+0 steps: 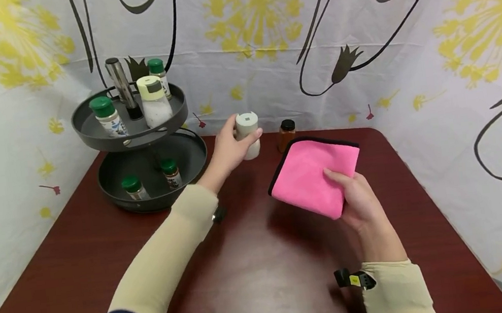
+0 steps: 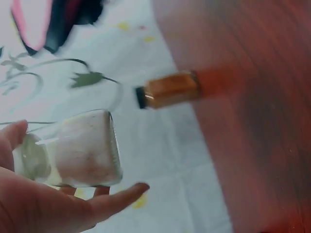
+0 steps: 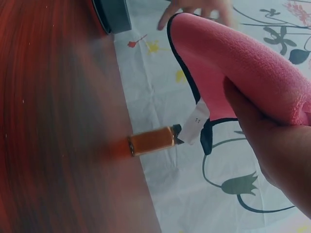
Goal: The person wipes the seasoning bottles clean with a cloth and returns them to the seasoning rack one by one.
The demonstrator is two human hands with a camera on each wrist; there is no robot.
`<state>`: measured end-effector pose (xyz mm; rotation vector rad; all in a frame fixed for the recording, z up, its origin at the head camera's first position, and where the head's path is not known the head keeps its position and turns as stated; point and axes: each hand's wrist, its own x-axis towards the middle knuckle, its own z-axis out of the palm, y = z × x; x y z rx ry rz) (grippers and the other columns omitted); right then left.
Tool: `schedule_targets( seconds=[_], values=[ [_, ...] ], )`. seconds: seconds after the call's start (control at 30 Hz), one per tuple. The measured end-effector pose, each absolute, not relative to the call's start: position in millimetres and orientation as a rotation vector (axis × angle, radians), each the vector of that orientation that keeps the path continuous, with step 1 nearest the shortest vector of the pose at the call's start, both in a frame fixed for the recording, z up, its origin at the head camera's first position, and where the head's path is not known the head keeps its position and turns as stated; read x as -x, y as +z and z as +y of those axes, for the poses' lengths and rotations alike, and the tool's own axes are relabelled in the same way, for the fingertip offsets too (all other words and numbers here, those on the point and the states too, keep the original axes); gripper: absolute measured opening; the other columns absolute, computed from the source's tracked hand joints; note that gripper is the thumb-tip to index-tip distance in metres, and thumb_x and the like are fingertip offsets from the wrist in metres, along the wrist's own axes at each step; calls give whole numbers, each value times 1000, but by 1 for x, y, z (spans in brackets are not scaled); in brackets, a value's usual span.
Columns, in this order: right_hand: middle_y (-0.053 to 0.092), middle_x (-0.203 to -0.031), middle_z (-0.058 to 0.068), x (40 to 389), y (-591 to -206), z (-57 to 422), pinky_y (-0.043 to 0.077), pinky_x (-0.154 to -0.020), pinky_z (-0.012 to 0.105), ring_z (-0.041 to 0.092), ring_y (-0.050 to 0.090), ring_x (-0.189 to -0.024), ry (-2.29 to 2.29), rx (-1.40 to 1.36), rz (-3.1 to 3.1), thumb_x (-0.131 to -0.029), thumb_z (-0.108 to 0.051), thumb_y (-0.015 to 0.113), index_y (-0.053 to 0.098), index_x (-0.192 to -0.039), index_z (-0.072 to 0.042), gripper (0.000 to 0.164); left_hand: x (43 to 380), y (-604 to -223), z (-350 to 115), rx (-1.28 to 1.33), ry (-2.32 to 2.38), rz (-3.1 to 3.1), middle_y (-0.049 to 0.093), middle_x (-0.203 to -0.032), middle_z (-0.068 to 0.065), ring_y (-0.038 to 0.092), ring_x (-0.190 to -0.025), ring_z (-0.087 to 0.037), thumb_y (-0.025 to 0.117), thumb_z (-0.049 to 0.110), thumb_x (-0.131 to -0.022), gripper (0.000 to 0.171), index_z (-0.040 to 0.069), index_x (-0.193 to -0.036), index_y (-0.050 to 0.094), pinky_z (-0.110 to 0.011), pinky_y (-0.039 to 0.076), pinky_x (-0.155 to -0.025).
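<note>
In the head view my left hand (image 1: 231, 146) grips a glass shaker jar (image 1: 247, 123) with a pale cap, thumb and fingers round its upper part. The left wrist view shows the jar's glass body (image 2: 87, 150) part-filled with light contents and lifted above the table. My right hand (image 1: 363, 198) holds a folded pink cloth (image 1: 310, 178) with black edging, thumb on its near face. A white tag (image 3: 194, 124) hangs from the cloth in the right wrist view. Between and behind the hands, an amber bottle (image 1: 286, 135) with a black cap stands on the table.
A dark two-tier round rack (image 1: 139, 137) stands at the back left. Its upper tier bears green-capped jars, a steel grinder (image 1: 120, 83) and a cream-capped shaker (image 1: 155, 102); its lower tier has two green-capped jars. A patterned cloth backdrop (image 1: 262, 84) borders the brown table (image 1: 227, 281).
</note>
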<state>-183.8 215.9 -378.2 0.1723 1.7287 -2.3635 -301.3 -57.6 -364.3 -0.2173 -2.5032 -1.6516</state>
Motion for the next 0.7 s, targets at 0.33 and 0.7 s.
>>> schedule_targets(
  seconds=[0.33,0.7],
  values=[
    [69,-116,-8,182,-374,200,61,-91,29,9,70,-106,-2467,-120,1692,-107,-26,65,51,-139,-16,36,207,-339,-75,314,-1723,-2402,68,-133,0,67,-116,-25,85,42,-90,65,29,-147,55,-57,56,-99],
    [67,-116,-8,175,-376,172,59,-92,26,9,68,-106,-2452,-203,1829,-108,-44,59,51,-141,-17,44,165,-363,-76,207,-1698,-2320,71,-131,0,68,-118,-24,85,38,-92,55,31,-141,62,-54,59,-96]
  ],
)
